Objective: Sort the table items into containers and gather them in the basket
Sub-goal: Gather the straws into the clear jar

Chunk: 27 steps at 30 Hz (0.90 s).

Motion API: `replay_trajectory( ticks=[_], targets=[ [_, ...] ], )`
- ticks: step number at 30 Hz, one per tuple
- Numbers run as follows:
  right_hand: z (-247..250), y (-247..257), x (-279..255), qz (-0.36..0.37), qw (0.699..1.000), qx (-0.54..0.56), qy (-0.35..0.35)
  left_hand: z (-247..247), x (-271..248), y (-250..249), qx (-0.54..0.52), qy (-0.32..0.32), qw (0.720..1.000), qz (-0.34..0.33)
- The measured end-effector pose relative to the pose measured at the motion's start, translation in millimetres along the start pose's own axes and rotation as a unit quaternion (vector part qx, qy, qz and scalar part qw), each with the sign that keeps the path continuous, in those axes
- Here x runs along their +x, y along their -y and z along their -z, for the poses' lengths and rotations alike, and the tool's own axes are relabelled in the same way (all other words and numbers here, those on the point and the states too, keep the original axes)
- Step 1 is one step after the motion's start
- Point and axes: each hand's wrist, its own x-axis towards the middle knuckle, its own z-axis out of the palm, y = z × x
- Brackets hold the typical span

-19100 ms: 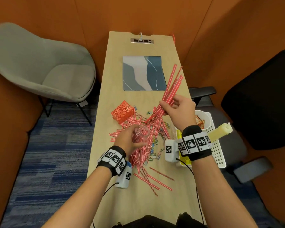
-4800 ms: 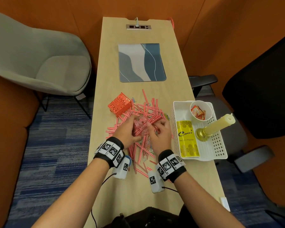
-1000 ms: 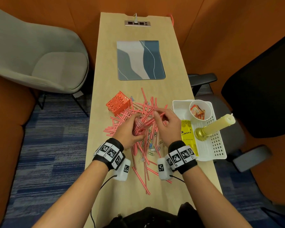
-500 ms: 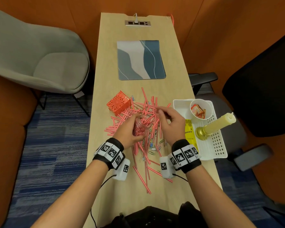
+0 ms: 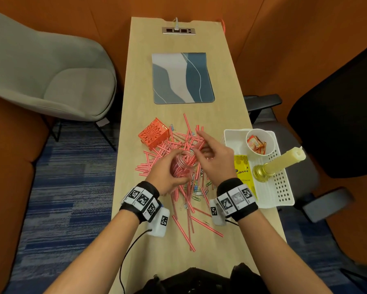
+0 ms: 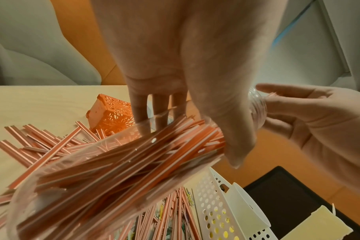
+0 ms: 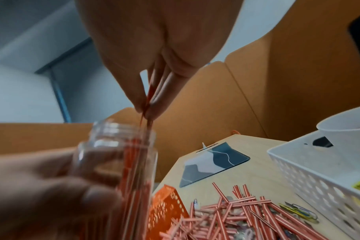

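A wooden table (image 5: pixel 178 262) carries a blue-grey mat (image 5: pixel 182 78), an orange box (image 5: pixel 154 135), scattered red straws (image 5: pixel 184 211), coloured paper clips (image 5: pixel 196 188) and a white basket (image 5: pixel 284 194) at its right edge.

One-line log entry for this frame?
left hand: holds clear jar | right hand: pinches red strips over jar mouth | loose strips, clips on table

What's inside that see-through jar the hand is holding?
The clear jar, gripped by the left hand, holds many red-and-white striped sticks. The right hand pinches more into its mouth. The jar's bottom is hidden.
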Motion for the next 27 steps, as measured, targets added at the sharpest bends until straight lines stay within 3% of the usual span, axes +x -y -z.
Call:
replay_trajectory(
  ticks=[2,5,7,14,16,18,20,21,23,25,27],
  targets=[
    [-6,-3,-3,0.034,0.999,-0.041,-0.001,2,0,2,0.012,-0.003,1.0,-0.006],
    [-10,-4,1,-0.018,1.0,-0.018,-0.012,5,-1,7,0.016,-0.011,1.0,-0.002],
    [-16,-3,0,-0.045,0.998,-0.02,0.028,6,-1,8,0.004,-0.028,1.0,0.002],
    [-32,14,0,-0.037,0.991,0.04,0.12,15,7,8,-0.025,-0.089,0.996,0.007],
    [-28,9,14,-0.092,0.987,0.109,0.078,20,10,9,-0.035,-0.11,0.993,0.015],
    [-26,-10,35,-0.179,0.973,0.143,-0.02,25,12,11,-0.044,-0.129,0.99,0.019],
    [-25,-42,59,-0.259,0.963,0.065,-0.043,31,14,16,-0.044,-0.152,0.987,0.022],
    [-27,-61,68,-0.301,0.953,-0.013,0.003,33,15,18,-0.042,-0.16,0.986,0.024],
    [-38,-97,76,-0.373,0.9,-0.172,0.149,38,18,23,-0.05,-0.172,0.983,0.03],
    [-51,-121,76,-0.388,0.854,-0.268,0.218,41,22,26,-0.065,-0.177,0.981,0.035],
    [-64,-133,76,-0.366,0.859,-0.299,0.198,43,25,29,-0.078,-0.174,0.981,0.037]
  ],
)
